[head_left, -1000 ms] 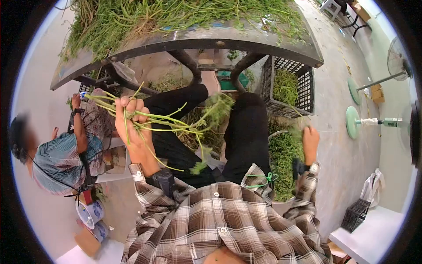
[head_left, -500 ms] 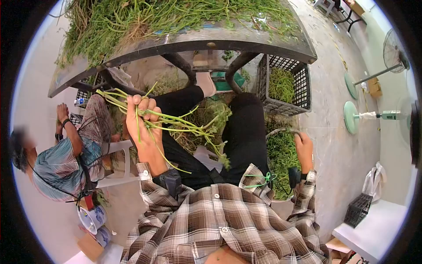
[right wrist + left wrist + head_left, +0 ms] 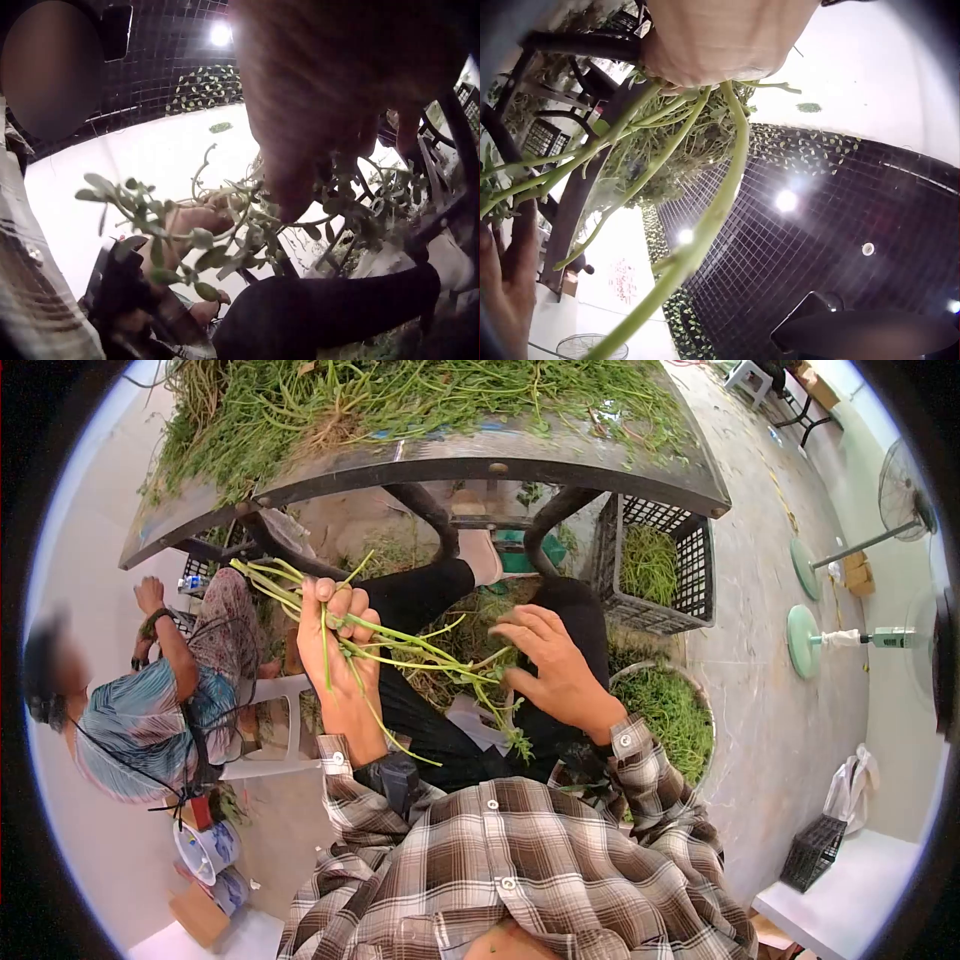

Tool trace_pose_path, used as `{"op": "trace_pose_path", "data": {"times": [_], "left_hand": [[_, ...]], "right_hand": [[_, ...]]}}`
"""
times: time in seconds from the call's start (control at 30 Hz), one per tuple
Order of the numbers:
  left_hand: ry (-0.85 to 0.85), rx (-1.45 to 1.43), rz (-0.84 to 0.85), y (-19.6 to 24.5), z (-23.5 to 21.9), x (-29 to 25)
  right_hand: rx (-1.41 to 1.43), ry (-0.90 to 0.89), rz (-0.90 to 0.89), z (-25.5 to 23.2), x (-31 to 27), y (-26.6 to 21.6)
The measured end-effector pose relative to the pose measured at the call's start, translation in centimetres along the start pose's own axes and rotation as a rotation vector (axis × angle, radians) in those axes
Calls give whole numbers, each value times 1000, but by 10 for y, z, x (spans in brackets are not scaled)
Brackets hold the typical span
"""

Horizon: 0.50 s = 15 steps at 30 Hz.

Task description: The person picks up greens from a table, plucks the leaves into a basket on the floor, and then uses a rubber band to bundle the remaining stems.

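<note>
My left hand (image 3: 345,660) grips a bunch of leafy green stems (image 3: 415,645) above my lap. The cut ends stick out past its fingers to the left, and the leafy tips hang to the right. Close up in the left wrist view, several smooth stems (image 3: 656,289) fan out from under the hand. My right hand (image 3: 562,668) is at the leafy end, its fingers extended and its thumb apart from them. Small rounded leaves (image 3: 214,259) show beside and below this hand in the right wrist view, partly hidden by it.
A heap of greens (image 3: 430,400) covers much of the table in front. Under its right corner stands a black crate (image 3: 690,575) with stems inside. A round tub of leafy greens (image 3: 670,715) stands by my right side. Another person (image 3: 150,705) sits at the left.
My right hand has come from above the tub on the right, where greens blurred near it earlier, to the bunch's leafy tips. The left hand keeps its grip and has shifted slightly right.
</note>
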<state>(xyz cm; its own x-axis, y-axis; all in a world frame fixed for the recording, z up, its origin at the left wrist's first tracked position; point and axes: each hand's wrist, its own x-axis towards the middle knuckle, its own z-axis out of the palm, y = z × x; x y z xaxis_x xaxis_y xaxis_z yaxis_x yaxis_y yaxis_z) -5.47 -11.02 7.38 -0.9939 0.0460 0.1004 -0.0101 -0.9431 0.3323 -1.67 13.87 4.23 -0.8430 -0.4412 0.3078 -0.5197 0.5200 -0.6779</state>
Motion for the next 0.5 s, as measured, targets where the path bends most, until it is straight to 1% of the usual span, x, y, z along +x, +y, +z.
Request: {"op": "trace_pose_path", "data": {"times": [0.07,0.13,0.17,0.23,0.37,0.43,0.47,0.5], "left_hand": [[1,0,1,3,-2,-1],[-17,-26,4,5,-6,-1],[-15,-30,5,5,-7,-1],[5,-32,12,4,-9,-1],[23,-37,-2,2,-12,0],[23,-28,-8,0,-10,0],[23,-25,-9,-1,-8,0],[94,9,1,-3,-5,0]], "right_hand": [[30,8,-8,3,-4,5],[181,-74,115,-1,-8,4],[179,-77,116,-2,-10,5],[243,-61,145,-2,-14,8],[253,-21,183,-2,-17,6],[-43,33,142,0,-17,5],[-41,35,143,1,-18,6],[-158,38,105,2,-18,7]]}}
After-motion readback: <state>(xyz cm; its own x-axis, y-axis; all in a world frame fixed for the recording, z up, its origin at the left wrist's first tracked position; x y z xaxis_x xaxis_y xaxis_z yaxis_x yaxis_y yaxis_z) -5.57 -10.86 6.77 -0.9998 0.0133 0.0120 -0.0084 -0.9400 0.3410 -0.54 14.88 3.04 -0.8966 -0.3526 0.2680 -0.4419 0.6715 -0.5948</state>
